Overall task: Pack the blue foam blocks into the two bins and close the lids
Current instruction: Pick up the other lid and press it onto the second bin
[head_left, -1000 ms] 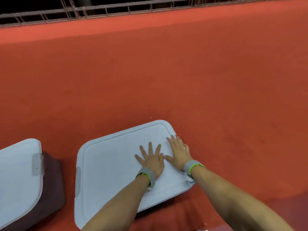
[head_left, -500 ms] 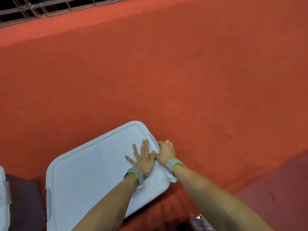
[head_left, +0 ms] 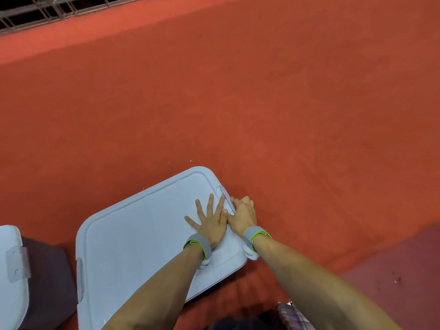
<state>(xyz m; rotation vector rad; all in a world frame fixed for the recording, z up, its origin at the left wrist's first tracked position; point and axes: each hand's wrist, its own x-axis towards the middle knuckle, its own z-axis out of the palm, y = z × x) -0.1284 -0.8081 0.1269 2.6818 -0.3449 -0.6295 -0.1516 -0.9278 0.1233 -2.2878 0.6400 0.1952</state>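
A bin with a white lid [head_left: 142, 234] sits on the red floor in front of me, lid down. My left hand [head_left: 210, 219] lies flat on the lid near its right edge, fingers spread. My right hand [head_left: 242, 214] is beside it at the lid's right edge, fingers curled over the latch [head_left: 225, 194]. A second bin with a white lid [head_left: 9, 270] and dark body shows at the lower left, cut by the frame. No blue foam blocks are visible.
Red carpeted floor [head_left: 262, 103] stretches all around. A metal railing [head_left: 47, 10] runs along the far top left. A darker red strip [head_left: 404, 270] lies at the lower right. Plaid cloth [head_left: 292, 315] shows at the bottom edge.
My right hand moved from lying flat on the lid to curling over the latch at its right edge. The left hand stayed flat on the lid. The view shifted.
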